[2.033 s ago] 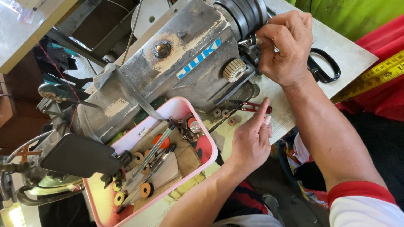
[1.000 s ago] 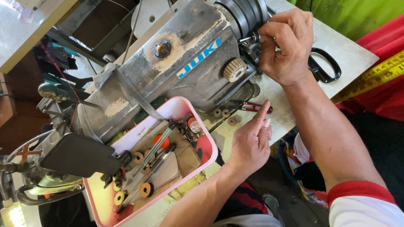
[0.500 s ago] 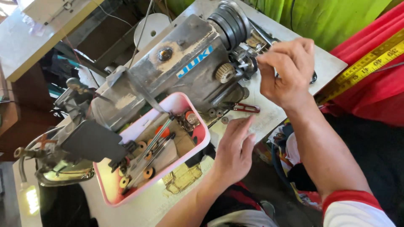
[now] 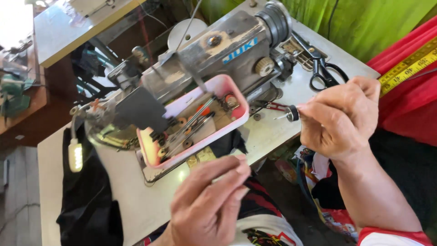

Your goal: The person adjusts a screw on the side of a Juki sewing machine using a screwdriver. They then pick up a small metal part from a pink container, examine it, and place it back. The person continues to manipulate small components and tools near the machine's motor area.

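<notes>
The head view looks down on a grey sewing machine (image 4: 218, 54) tipped back on a white table (image 4: 132, 200), with a pink tray (image 4: 227, 89) of small tools and bobbins set against its underside near the table's front edge. The right hand (image 4: 339, 118) has come away from the handwheel end, where it was working half a second ago, and now pinches a small black-headed screw (image 4: 290, 113) by its fingertips, held in the air just off the table's front edge; so the part seems to be out of the machine. The left hand (image 4: 209, 205), which rested flat on the table by the tray, has lifted and hangs half open, holding nothing, in front of the table. Black scissors (image 4: 324, 68) lie near the table's right corner, and a red-handled tool (image 4: 273, 106) lies just right of the tray.
</notes>
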